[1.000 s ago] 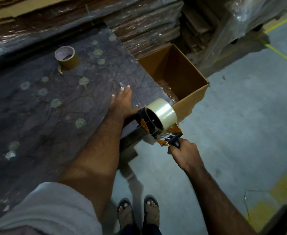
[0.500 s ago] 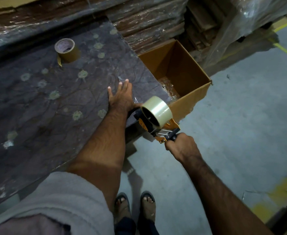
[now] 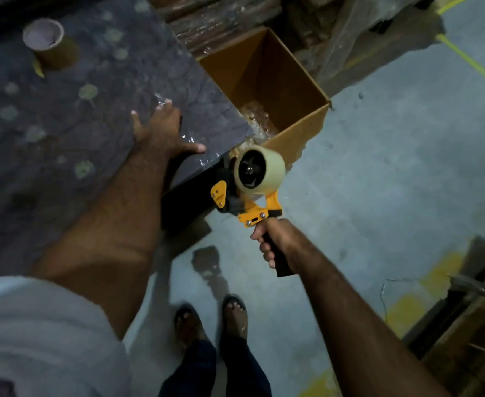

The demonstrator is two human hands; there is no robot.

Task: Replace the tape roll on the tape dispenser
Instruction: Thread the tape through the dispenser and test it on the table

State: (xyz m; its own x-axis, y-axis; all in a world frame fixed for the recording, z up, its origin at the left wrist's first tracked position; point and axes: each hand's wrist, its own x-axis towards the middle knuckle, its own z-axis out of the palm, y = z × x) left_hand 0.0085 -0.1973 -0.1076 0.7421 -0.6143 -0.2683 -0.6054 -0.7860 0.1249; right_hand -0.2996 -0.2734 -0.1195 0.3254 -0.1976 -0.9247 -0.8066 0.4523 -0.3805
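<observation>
My right hand (image 3: 275,242) grips the black handle of a yellow and black tape dispenser (image 3: 247,204), held over the floor just off the table's corner. A roll of clear tape (image 3: 264,170) sits on its hub. My left hand (image 3: 161,130) lies flat on the dark patterned table (image 3: 63,116) near its corner, fingers spread, on a strip of clear film. A brown tape roll (image 3: 50,44) stands at the far left of the table, well away from both hands.
An open cardboard box (image 3: 290,90) with crumpled clear film in it stands on the floor beside the table's corner. Wrapped stacks of cardboard line the back. Grey concrete floor with yellow lines and paint spots spreads to the right. My sandalled feet are below.
My right hand has turned the dispenser so the roll's open side faces me and moved it a little away from the table. My left hand stayed flat on the table, its thumb now spread.
</observation>
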